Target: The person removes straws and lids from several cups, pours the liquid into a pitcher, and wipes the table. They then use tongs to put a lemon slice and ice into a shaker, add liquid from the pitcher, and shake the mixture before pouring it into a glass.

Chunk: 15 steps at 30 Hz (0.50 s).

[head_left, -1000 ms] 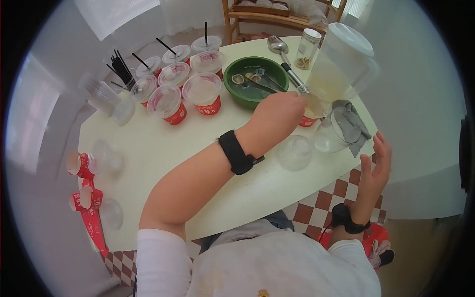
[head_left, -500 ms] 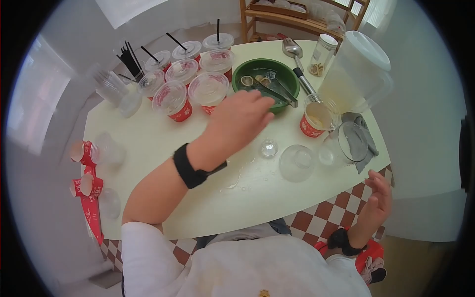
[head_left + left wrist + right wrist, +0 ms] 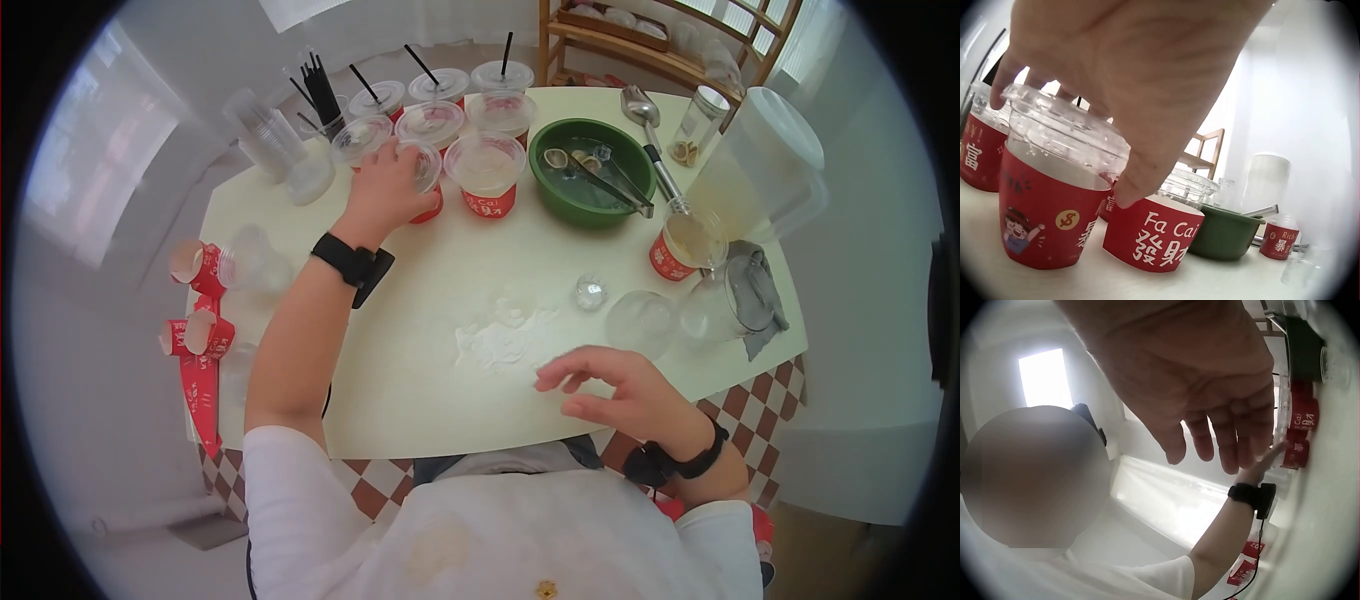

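I'm gripping the clear lid (image 3: 1066,134) of a red cup (image 3: 425,180) with my left hand (image 3: 385,190), fingers curled over the rim from above, thumb coming down its near side. Just right of my fingertips another lidded cup (image 3: 486,178) is sitting, and past that the green bowl (image 3: 590,185) with tongs (image 3: 610,185) lying in it. More lidded cups with straws (image 3: 420,65) are standing just beyond my fingers. My right hand (image 3: 620,395) is hovering over the near table (image 3: 420,390) edge, fingers loosely spread, holding nothing. A wet patch (image 3: 500,335) is spreading just ahead of those fingertips, with an upturned lid (image 3: 640,322) off to their right
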Available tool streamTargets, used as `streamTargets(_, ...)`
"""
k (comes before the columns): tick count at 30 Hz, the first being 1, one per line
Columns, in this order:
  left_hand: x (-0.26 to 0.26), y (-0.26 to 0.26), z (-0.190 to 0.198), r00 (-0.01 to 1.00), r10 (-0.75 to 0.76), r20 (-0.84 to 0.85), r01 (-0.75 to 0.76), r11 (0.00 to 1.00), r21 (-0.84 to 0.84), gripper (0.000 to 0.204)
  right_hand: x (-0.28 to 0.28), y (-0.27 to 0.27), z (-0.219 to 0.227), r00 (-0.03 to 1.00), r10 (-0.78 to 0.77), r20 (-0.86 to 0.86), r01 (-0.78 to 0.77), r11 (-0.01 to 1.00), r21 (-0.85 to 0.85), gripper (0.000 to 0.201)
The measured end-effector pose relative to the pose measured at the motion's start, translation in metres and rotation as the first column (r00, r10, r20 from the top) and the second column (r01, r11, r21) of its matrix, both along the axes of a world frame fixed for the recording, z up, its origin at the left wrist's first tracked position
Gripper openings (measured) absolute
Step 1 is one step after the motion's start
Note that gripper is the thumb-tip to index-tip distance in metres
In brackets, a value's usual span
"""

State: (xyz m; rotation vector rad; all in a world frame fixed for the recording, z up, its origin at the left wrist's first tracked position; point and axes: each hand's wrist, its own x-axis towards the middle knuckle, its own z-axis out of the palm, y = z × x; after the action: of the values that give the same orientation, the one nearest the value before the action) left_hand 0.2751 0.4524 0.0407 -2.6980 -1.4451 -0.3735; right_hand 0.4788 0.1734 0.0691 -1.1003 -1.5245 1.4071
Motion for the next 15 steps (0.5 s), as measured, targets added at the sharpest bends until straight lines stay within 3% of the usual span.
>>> streamTargets(2, -0.002, -0.002, -0.001, 0.999, 0.017, -0.036, -0.017, 1.000, 0.014, 0.065, -0.021, 0.031, -0.010, 0.996, -0.034, -0.081, 0.018, 0.982, -0.190, 0.034)
streamTargets(6, -0.015, -0.026, 0.004, 0.999, -0.019, -0.027, 0.018, 0.999, -0.042, 0.067, -0.057, 0.098, -0.039, 0.976, -0.194, -0.102, 0.166, 0.958, -0.236, 0.060)
streamTargets(9, -0.028, -0.047, 0.005, 0.998, -0.050, -0.029, 0.047, 0.994, -0.102, 0.074, -0.087, 0.133, -0.064, 0.919, -0.361, 0.160, 0.359, 0.932, 0.041, 0.074)
streamTargets(12, -0.037, -0.068, 0.012, 0.998, -0.068, 0.002, 0.067, 0.979, -0.192, 0.074, -0.108, 0.161, -0.085, 0.878, -0.442, 0.185, 0.391, 0.884, 0.257, 0.087)
streamTargets(14, -0.043, -0.075, 0.011, 0.997, -0.062, 0.052, 0.074, 0.965, -0.253, 0.075, -0.121, 0.164, -0.074, 0.938, -0.275, -0.212, 0.290, 0.956, 0.040, 0.090)
streamTargets(15, -0.047, -0.078, 0.008, 0.995, -0.060, 0.079, 0.079, 0.960, -0.267, 0.077, -0.127, 0.165, -0.074, 0.936, -0.239, -0.260, 0.256, 0.966, 0.032, 0.090)
